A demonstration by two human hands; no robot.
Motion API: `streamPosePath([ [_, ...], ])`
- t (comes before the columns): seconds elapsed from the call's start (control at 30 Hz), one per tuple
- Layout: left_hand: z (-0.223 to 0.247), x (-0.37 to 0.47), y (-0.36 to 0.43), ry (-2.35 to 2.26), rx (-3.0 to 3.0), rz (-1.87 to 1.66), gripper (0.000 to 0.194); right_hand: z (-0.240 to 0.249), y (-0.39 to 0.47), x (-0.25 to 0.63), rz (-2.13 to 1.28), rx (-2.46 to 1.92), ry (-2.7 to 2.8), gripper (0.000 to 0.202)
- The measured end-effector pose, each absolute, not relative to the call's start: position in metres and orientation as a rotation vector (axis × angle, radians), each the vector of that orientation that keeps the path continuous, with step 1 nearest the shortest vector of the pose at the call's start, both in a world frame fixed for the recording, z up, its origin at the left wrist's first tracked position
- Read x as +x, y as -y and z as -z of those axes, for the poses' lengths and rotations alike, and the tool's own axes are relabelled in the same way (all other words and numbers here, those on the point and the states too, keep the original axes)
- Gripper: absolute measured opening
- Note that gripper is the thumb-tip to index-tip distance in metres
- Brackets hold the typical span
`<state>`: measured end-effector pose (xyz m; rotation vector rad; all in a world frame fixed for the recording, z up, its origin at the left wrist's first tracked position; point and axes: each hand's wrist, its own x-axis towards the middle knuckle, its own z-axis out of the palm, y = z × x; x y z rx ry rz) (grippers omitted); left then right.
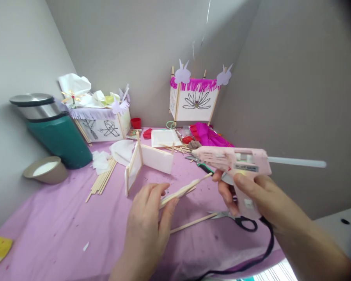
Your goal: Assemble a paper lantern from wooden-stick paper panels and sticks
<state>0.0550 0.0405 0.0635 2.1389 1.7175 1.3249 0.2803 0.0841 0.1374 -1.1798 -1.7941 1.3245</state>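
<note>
In my right hand [251,191] is a pink glue gun [232,158], a clear glue stick [296,161] jutting from its back. Its nozzle points left, above the table. My left hand [152,214] pinches a wooden stick frame with white paper [181,190], seen nearly edge-on. Below that piece lies a loose wooden stick [193,223], its tip by the scissors [245,223]. Just behind my left hand, joined white paper panels with stick edges [134,166] stand upright at an angle to each other.
A finished-looking paper lantern with pink fringe [197,101] hangs or stands at the back. At left are a green tumbler [57,134], a bowl [46,170], several sticks [103,179] and a decorated paper box [101,125]. The gun's cord [251,263] trails along the front edge.
</note>
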Motion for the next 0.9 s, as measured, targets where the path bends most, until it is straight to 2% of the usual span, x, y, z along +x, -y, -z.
streamPosePath([
  [0.07,-0.067,0.051,-0.040,-1.694,2.159,-1.304,0.013,-0.124,-0.086,0.288,-1.124,-1.332,1.752,0.050],
  [0.2,-0.070,0.047,-0.037,-1.671,2.012,-1.418,0.013,-0.097,-0.090,0.296,-0.910,-1.605,1.724,0.049],
  [0.37,-0.063,0.049,-0.031,-1.587,1.393,-1.515,0.021,-0.075,-0.084,0.275,-1.136,-1.539,1.474,0.035],
  [0.6,-0.042,0.050,-0.034,-1.354,0.892,-1.588,0.028,-0.067,-0.080,0.255,-1.325,-1.307,1.097,0.040],
  [0.73,-0.036,0.050,-0.036,-1.378,0.927,-1.524,0.029,-0.069,-0.085,0.254,-1.252,-1.300,1.084,0.036],
  [0.9,-0.035,0.040,-0.037,-1.643,1.401,-1.410,0.027,-0.076,-0.084,0.248,-1.015,-1.290,1.194,0.031],
])
